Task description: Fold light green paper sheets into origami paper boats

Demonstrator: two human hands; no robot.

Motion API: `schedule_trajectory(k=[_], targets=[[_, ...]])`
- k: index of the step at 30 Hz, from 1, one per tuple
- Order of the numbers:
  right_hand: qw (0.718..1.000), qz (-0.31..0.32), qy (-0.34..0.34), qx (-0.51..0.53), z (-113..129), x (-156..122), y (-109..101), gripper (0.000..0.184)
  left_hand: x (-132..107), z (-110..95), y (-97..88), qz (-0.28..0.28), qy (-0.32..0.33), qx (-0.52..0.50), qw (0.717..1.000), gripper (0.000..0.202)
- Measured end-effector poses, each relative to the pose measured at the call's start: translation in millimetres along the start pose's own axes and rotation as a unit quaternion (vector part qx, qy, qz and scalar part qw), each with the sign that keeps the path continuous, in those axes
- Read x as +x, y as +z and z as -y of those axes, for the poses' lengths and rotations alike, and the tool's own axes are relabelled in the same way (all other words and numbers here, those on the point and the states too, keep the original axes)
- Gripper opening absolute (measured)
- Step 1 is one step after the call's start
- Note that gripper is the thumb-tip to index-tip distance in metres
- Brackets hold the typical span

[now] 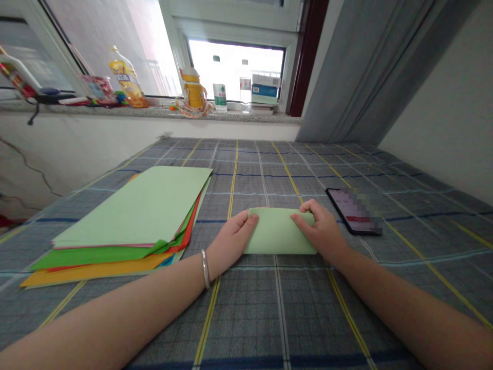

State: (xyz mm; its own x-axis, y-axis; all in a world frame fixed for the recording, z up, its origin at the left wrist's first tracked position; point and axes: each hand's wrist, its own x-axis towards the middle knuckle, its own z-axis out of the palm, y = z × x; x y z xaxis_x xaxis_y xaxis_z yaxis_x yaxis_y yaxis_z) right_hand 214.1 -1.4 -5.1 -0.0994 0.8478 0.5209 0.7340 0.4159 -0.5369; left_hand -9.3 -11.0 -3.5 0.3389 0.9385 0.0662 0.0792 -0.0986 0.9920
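Observation:
A folded sheet of pale green paper [278,234] is held in front of me, just above or on the checked cloth. My left hand [233,238], with a silver bangle at the wrist, grips its left edge, thumb on the near face and fingers hidden behind. At the upper right corner my right hand [321,226] pinches the paper between thumb and curled fingers. Left of my hands lies a stack of coloured paper [134,210], pale green on top, with green, red, orange and blue edges showing below.
A phone [348,211] lies right of my right hand, its screen partly blurred. The checked cloth [246,318] covers the whole surface. On the windowsill [154,112] at the back stand a juice bottle [127,77], a yellow cup [193,92], clear bottles [245,87] and boxes [265,91].

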Motion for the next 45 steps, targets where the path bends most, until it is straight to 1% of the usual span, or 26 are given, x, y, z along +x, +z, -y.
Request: schedule_trajectory(k=[4, 8, 11, 16, 19, 22, 26, 29, 34, 37, 41, 45], targets=[[0.999, -0.007, 0.023, 0.035, 0.2, -1.2, 0.4, 0.019, 0.2, 0.4, -0.4, -0.004, 0.0, 0.009, 1.0, 0.042], [0.999, 0.002, 0.021, 0.04, 0.8, -1.2, -0.2, 0.02, 0.0, -0.8, -0.2, -0.017, -0.005, 0.029, 0.999, 0.04], [0.999, 0.004, 0.013, 0.038, 1.3, -1.1, -0.5, 0.019, -0.5, -2.1, 0.7, -0.025, 0.017, 0.041, 0.999, 0.039], [0.998, -0.015, 0.009, 0.056, -0.8, -1.2, 1.4, 0.023, -1.0, -2.5, -0.2, -0.046, 0.05, 0.079, 0.995, 0.039], [0.996, -0.013, 0.039, 0.079, -3.7, -0.9, 3.8, 0.026, -0.9, -2.2, -2.9, -0.06, 0.062, 0.113, 0.99, 0.039], [0.985, 0.006, 0.08, 0.15, -6.1, -0.4, 6.5, 0.031, -0.7, -1.9, -4.8, -0.088, 0.068, 0.134, 0.985, 0.04], [0.96, 0.033, 0.115, 0.252, -7.1, 0.3, 8.9, 0.033, -0.4, -0.5, -4.4, -0.093, 0.058, 0.09, 0.99, 0.041], [0.947, 0.03, 0.137, 0.289, -6.7, 1.3, 8.9, 0.036, 0.3, 1.5, -3.9, -0.087, 0.044, 0.062, 0.993, 0.034], [0.927, 0.049, 0.176, 0.326, -6.8, 3.3, 7.1, 0.04, 2.4, 4.0, -5.1, -0.087, 0.043, 0.061, 0.993, 0.025], [0.929, 0.05, 0.175, 0.323, -8.9, 3.7, 6.5, 0.039, 3.4, 5.7, -5.7, -0.086, 0.045, 0.051, 0.994, 0.023], [0.938, 0.043, 0.162, 0.304, -12.3, 3.4, 6.7, 0.037, 3.8, 7.7, -5.9, -0.08, 0.037, 0.034, 0.995, 0.024], [0.942, 0.011, 0.162, 0.294, -10.5, 2.7, 5.7, 0.029, 3.3, 5.4, -5.2, -0.074, 0.03, 0.033, 0.996, 0.024]])
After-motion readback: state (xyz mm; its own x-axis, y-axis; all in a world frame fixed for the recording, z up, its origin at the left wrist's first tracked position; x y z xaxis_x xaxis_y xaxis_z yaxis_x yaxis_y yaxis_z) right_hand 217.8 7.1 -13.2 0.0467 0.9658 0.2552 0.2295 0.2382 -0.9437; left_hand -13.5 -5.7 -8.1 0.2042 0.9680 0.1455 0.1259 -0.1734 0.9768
